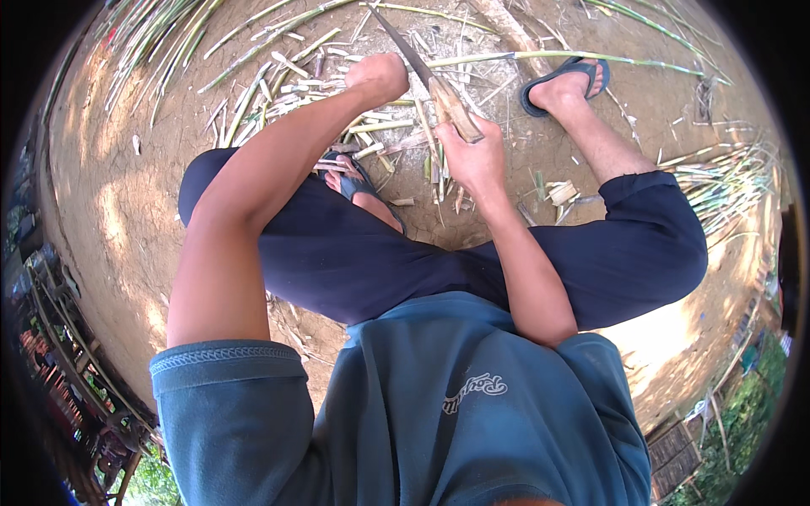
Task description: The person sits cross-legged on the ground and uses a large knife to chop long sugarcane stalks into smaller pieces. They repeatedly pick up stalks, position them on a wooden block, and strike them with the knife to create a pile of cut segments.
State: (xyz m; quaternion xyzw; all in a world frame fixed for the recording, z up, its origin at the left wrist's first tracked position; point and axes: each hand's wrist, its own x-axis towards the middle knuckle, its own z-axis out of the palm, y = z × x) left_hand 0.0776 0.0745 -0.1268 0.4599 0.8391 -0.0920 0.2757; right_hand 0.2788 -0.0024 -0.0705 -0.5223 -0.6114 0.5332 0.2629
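Note:
My left hand [380, 78] is closed in a fist at the near end of a long green stalk [624, 59]. That stalk runs off to the right, past my right foot, and its gripped end is hidden by the fist. My right hand [474, 160] is wrapped around the thick wooden handle of a knife [411, 55]. Its dark, pointed blade slants up and to the left, crossing close beside the left fist, near the stalk. Whether blade and stalk touch, I cannot tell. Below and around the hands lie many short cut stalk pieces [380, 126].
Long stalks [169, 42] lie heaped at the far left, and another bundle [726, 190] sits at the right. A thick wooden pole [510, 29] lies beyond the knife. My sandalled feet [569, 84] flank the cut pieces on bare earth. Split wood chunks [562, 192] lie near my right leg.

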